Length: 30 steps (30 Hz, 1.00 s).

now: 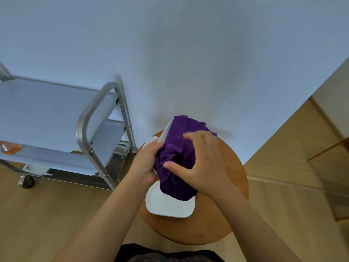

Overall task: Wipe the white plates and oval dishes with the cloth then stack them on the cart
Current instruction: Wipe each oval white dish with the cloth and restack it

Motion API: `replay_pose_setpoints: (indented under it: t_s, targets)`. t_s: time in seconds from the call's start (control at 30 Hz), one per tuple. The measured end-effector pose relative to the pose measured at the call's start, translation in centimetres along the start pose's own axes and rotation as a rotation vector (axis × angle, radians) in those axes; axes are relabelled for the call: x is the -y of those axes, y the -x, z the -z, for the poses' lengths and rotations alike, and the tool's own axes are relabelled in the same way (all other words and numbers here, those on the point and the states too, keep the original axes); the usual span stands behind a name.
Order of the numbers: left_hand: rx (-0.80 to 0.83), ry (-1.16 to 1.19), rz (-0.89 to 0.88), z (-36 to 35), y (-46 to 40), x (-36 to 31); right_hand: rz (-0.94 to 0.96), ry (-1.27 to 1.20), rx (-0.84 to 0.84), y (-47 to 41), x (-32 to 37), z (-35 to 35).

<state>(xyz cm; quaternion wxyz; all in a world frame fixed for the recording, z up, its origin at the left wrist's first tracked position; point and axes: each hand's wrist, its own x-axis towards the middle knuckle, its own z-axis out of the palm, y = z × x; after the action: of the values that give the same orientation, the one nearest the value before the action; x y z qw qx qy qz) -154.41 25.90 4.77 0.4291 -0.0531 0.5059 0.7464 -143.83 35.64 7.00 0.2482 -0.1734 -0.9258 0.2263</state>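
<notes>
My left hand (145, 163) grips the edge of a white dish (165, 130) held tilted above the round wooden table (226, 186). A purple cloth (175, 157) covers most of that dish. My right hand (200, 163) presses the cloth against the dish, fingers curled into the fabric. Below the hands a white plate (170, 207) lies flat on the table. Another white dish's edge (151, 140) shows behind my left hand. The metal cart (94, 129) stands to the left.
The cart has a steel frame, grey shelves and a wheel (28, 181). An orange object (9, 147) lies on its left shelf edge, and something white (35, 169) sits on its lowest shelf. A pale wall is ahead, wooden floor around.
</notes>
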Motion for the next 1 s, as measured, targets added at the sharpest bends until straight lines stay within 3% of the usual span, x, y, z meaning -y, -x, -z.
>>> replay_pose_setpoints:
  t_s: [0.1,0.27,0.43,0.57,0.8,1.0]
  targets:
    - [0.032,-0.062,-0.049,-0.6,0.3,-0.1,-0.098,0.122,0.42,0.4,0.4,-1.8]
    - [-0.048,-0.079,-0.016,-0.8,0.5,-0.5,0.077,0.191,0.482,1.7,-0.1,-3.0]
    - [-0.064,0.003,0.067,-0.5,0.8,-0.8,0.474,0.299,0.203,3.1,-2.0,-1.4]
    - [-0.052,0.01,0.1,-0.4,0.6,-1.5,0.611,0.267,0.144,2.4,-3.5,-0.5]
    - [0.128,-0.18,0.098,0.7,0.6,-2.6,0.759,0.254,0.06,1.3,-5.3,1.3]
    - [0.255,-0.387,0.181,2.1,0.9,-4.5,0.623,0.309,-0.019,0.7,-8.0,3.4]
